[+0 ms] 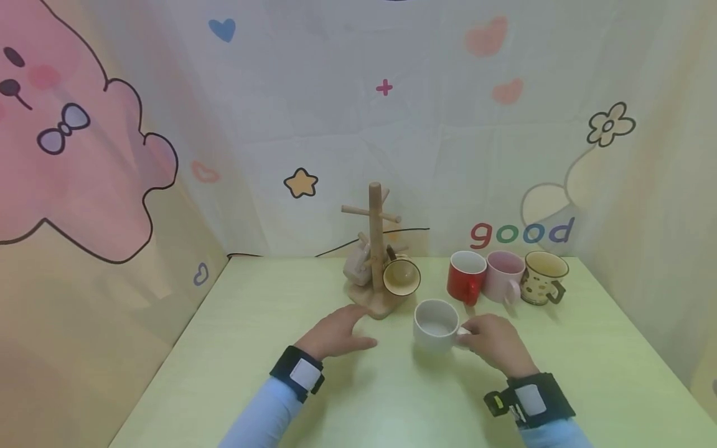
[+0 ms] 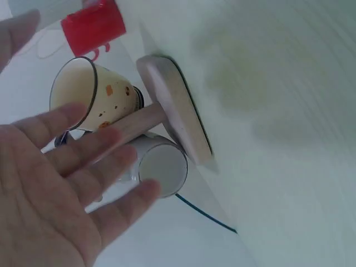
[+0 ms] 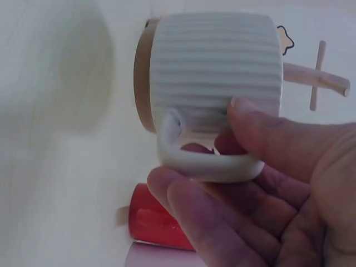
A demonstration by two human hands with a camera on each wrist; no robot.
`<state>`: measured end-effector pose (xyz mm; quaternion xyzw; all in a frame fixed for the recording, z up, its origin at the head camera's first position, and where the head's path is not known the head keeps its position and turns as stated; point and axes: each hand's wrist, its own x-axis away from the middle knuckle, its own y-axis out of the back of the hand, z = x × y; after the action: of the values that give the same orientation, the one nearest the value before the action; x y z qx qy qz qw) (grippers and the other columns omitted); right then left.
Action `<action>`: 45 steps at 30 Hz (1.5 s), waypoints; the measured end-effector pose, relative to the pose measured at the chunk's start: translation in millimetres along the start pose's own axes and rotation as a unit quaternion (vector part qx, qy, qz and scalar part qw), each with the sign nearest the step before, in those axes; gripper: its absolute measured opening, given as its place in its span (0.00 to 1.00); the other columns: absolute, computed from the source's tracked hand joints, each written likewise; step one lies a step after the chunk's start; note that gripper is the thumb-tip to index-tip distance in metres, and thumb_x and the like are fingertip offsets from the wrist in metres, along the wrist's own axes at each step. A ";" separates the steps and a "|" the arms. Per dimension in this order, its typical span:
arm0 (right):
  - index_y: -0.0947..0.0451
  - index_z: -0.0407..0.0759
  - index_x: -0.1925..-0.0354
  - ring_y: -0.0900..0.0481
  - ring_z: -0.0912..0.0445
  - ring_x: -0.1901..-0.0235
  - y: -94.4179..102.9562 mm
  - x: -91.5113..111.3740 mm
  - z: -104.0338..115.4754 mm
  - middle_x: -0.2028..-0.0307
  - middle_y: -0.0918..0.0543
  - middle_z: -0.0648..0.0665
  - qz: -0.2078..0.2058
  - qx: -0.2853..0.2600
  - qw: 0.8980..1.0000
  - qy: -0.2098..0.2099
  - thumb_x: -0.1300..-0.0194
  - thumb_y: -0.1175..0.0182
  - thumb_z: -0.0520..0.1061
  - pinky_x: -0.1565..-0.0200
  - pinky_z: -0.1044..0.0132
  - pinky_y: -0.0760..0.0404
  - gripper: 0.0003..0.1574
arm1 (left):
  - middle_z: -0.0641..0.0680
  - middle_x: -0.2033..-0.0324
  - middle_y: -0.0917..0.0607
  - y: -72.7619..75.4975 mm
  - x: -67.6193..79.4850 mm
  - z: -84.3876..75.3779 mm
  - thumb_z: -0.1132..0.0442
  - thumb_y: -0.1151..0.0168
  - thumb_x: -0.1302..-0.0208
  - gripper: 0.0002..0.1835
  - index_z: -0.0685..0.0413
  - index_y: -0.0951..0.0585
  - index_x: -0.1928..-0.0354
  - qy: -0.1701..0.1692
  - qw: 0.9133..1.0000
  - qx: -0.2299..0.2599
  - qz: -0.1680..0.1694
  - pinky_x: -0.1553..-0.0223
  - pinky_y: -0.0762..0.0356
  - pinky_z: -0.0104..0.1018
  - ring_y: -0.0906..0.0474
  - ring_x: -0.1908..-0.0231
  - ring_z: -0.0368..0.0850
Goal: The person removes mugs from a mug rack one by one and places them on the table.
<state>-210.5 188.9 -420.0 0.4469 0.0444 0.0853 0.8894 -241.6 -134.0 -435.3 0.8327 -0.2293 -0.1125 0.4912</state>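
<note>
A white ribbed mug [image 1: 435,325] stands upright on the pale green table [image 1: 252,348], just right of a wooden mug tree [image 1: 376,249]. My right hand [image 1: 490,339] grips its handle [image 3: 206,162], thumb on top and fingers curled under, as the right wrist view shows. My left hand [image 1: 342,330] lies open, fingers straight, beside the tree's base [image 2: 175,117] and holds nothing. Two mugs hang on the tree: a cream spotted mug [image 1: 401,275] and a pale mug [image 1: 357,266].
Behind the white mug stand a red mug [image 1: 466,277], a pink mug [image 1: 504,275] and a yellow dotted mug [image 1: 543,277] in a row. A patterned cloth backdrop [image 1: 358,124] closes off the table's back and sides.
</note>
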 end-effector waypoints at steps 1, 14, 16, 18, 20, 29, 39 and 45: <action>0.13 0.37 0.62 0.27 0.53 0.72 0.5 1.3 -3.0 0.73 0.18 0.48 -0.001 -0.002 1.000 -0.012 0.39 0.32 0.43 0.70 0.61 0.29 0.10 | 0.60 0.34 0.28 -0.5 -0.2 -0.1 0.44 0.34 0.36 0.38 0.59 0.31 0.31 0.001 1.000 -0.026 -0.009 0.35 0.34 0.50 0.33 0.34 0.55; 0.16 0.31 0.58 0.23 0.48 0.69 21.8 14.3 -34.7 0.71 0.16 0.42 -0.038 -0.024 0.992 -0.118 0.33 0.39 0.46 0.68 0.56 0.28 0.17 | 0.61 0.56 0.19 -6.1 8.7 1.7 0.41 0.29 0.45 0.30 0.58 0.19 0.50 0.134 0.958 -0.247 -0.056 0.48 0.29 0.64 0.24 0.52 0.61; 0.16 0.30 0.58 0.23 0.48 0.69 25.0 16.7 -39.6 0.72 0.16 0.43 -0.044 -0.021 0.991 -0.127 0.33 0.39 0.46 0.68 0.57 0.29 0.18 | 0.61 0.56 0.19 -6.6 9.2 2.8 0.41 0.29 0.44 0.30 0.58 0.19 0.50 0.138 0.959 -0.242 -0.054 0.48 0.29 0.64 0.23 0.52 0.61; 0.17 0.29 0.58 0.23 0.48 0.69 28.1 19.2 -45.4 0.73 0.16 0.43 -0.049 -0.017 0.989 -0.136 0.33 0.39 0.47 0.69 0.57 0.30 0.19 | 0.61 0.56 0.19 -6.8 9.3 3.7 0.41 0.30 0.44 0.30 0.57 0.19 0.50 0.140 0.960 -0.237 -0.051 0.48 0.29 0.63 0.23 0.52 0.61; 0.17 0.29 0.58 0.23 0.48 0.69 31.8 21.8 -51.8 0.73 0.16 0.43 -0.052 -0.016 0.988 -0.144 0.33 0.40 0.48 0.69 0.58 0.31 0.20 | 0.61 0.56 0.19 -6.9 9.1 4.5 0.41 0.30 0.44 0.30 0.57 0.19 0.49 0.141 0.961 -0.235 -0.047 0.49 0.29 0.62 0.23 0.52 0.61; 0.21 0.23 0.56 0.22 0.46 0.69 55.3 39.5 -88.1 0.75 0.16 0.40 -0.090 -0.007 0.978 -0.190 0.31 0.42 0.52 0.68 0.55 0.34 0.29 | 0.60 0.56 0.20 -8.2 7.4 5.2 0.41 0.31 0.42 0.29 0.57 0.19 0.49 0.130 0.962 -0.238 -0.045 0.49 0.28 0.61 0.24 0.52 0.59; 0.22 0.22 0.55 0.24 0.39 0.67 64.3 43.1 -119.9 0.69 0.16 0.30 -0.172 0.025 0.958 -0.229 0.33 0.43 0.50 0.67 0.52 0.34 0.28 | 0.60 0.57 0.20 -9.3 9.2 4.0 0.42 0.31 0.43 0.28 0.57 0.19 0.51 0.127 0.963 -0.232 -0.047 0.49 0.29 0.60 0.25 0.52 0.59; 0.25 0.20 0.52 0.23 0.34 0.63 62.2 45.0 -126.0 0.59 0.18 0.24 -0.171 0.024 0.951 -0.257 0.33 0.44 0.50 0.64 0.49 0.32 0.31 | 0.60 0.55 0.20 -11.4 8.9 4.8 0.41 0.31 0.42 0.30 0.57 0.19 0.47 0.128 0.963 -0.233 -0.042 0.48 0.29 0.60 0.26 0.51 0.58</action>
<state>-192.8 333.2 -445.4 0.4611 -0.1077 -0.1868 0.8608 -232.8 -137.3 -447.2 0.7115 -0.0968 -0.0757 0.6918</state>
